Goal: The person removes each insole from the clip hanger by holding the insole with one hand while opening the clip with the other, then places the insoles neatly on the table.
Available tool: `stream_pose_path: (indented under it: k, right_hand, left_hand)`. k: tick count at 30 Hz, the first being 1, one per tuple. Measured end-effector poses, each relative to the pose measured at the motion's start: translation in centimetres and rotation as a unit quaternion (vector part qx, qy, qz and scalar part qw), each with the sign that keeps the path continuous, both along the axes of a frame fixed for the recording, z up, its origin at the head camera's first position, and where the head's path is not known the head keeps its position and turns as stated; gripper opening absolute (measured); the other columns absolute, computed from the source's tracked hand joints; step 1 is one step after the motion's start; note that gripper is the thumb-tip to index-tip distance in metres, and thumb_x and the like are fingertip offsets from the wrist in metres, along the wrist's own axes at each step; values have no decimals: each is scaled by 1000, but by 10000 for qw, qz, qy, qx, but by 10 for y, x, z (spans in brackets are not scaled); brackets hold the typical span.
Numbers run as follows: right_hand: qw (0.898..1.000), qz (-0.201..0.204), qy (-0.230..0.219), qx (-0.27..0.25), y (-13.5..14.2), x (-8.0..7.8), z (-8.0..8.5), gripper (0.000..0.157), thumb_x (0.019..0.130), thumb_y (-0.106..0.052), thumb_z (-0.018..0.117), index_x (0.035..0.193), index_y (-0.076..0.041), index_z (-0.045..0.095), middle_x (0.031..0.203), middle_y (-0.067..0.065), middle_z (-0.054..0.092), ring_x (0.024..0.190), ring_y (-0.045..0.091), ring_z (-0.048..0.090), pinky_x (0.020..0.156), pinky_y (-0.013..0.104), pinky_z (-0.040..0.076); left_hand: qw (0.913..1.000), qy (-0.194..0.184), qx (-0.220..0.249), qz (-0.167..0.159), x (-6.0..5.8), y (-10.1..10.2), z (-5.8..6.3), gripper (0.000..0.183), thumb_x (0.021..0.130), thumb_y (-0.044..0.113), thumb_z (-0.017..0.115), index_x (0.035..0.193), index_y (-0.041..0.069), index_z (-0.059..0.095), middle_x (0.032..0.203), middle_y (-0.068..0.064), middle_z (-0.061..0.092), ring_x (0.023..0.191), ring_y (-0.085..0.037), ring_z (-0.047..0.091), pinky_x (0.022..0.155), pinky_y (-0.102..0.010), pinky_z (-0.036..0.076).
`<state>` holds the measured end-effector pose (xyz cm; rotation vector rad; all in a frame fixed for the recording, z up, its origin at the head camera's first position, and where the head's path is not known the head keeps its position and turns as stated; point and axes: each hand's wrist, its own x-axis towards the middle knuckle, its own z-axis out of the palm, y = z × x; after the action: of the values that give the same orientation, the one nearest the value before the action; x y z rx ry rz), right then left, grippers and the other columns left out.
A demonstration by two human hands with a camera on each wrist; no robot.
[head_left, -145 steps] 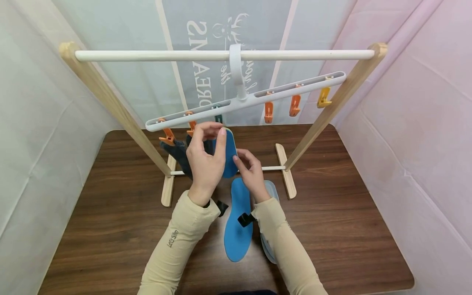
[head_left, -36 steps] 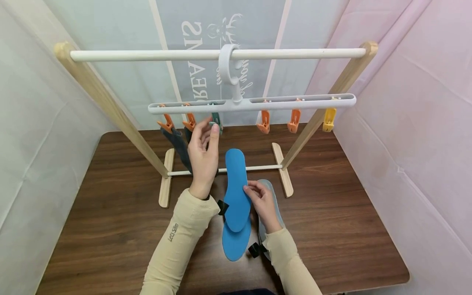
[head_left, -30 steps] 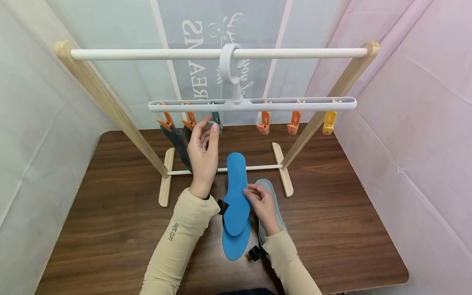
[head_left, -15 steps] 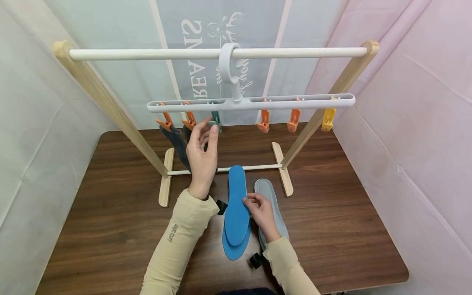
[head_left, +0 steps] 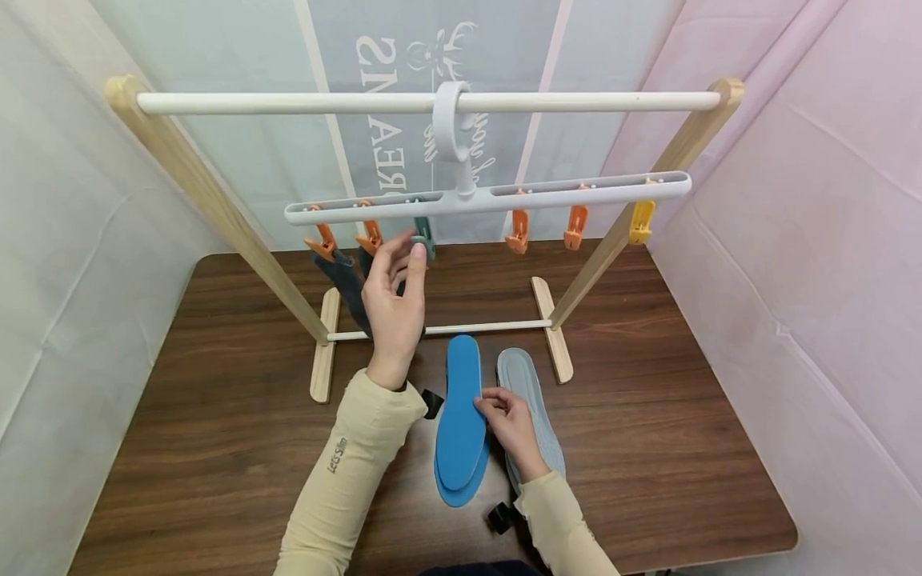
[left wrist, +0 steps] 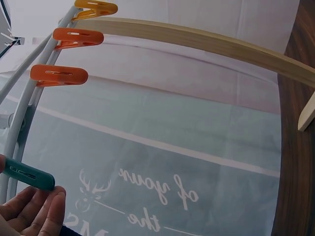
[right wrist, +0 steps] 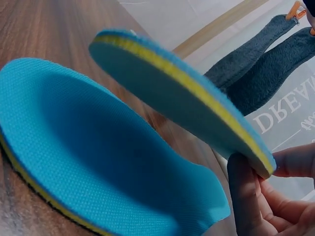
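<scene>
In the head view my left hand point(head_left: 394, 308) pinches a green clip point(head_left: 423, 228) on the white hanger point(head_left: 403, 210). The left wrist view shows the clip point(left wrist: 29, 174) between thumb and fingers, with nothing in its mouth there. My right hand point(head_left: 513, 424) pinches the edge of a blue insole point(head_left: 463, 408). That insole point(right wrist: 182, 93), with a yellow layer along its side, is raised and tilted over a second blue insole point(right wrist: 98, 147) on the table. From above, the upper one covers most of the lower.
A grey insole point(head_left: 524, 376) lies beside my right hand. Two dark fuzzy insoles point(right wrist: 246, 54) hang from orange clips point(head_left: 326, 240) on the left. Orange clips point(head_left: 518, 232) and a yellow clip point(head_left: 641, 222) hang right. The rack's wooden legs point(head_left: 555, 328) stand on the brown table point(head_left: 670, 416).
My left hand has gone from the insole's top to the green clip. My right hand has lowered the blue insole toward me, over the second one. The hanger has swung a little.
</scene>
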<state>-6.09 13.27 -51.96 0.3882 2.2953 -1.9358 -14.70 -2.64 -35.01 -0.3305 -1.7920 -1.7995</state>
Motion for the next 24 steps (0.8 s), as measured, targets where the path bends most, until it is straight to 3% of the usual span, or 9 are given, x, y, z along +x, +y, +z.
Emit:
stream_pose_path:
  k: [8,15,20,24]
  right_hand:
    - [9998,155,-38,87,2,2,-2,26,92,-14,63,110,4,65,88,13,66,67,12,59,57,26,53]
    - [9994,299,-101,130,-3,11,34,27,93,-5,59,113,14,60,94,24,64,71,19,60,58,31,54]
    - [9995,311,-99,25,1,8,15,29,93,-7,60,115,12,60,94,23,64,69,16,59,56,31,54]
    - [9995,289,-123,51,4,6,-5,30,94,-11,61,116,9,60,94,18,65,68,12,59,55,29,54]
  left_hand:
    - [9999,127,-93,56,2,-1,-2,29,99,12,52,124,-1,58,114,-19,61,95,-29,61,81,-32,52]
    - [9992,295,-106,232,3,-3,-5,25,98,8,52,119,-4,60,108,-21,62,91,-36,62,74,-30,54]
    - [9988,288,15,388,3,-4,-4,23,99,12,53,111,-5,62,104,-19,65,85,-31,63,69,-28,54]
    - [9984,241,121,505,2,-5,-5,22,99,13,52,107,-5,62,102,-18,66,82,-32,62,67,-33,54]
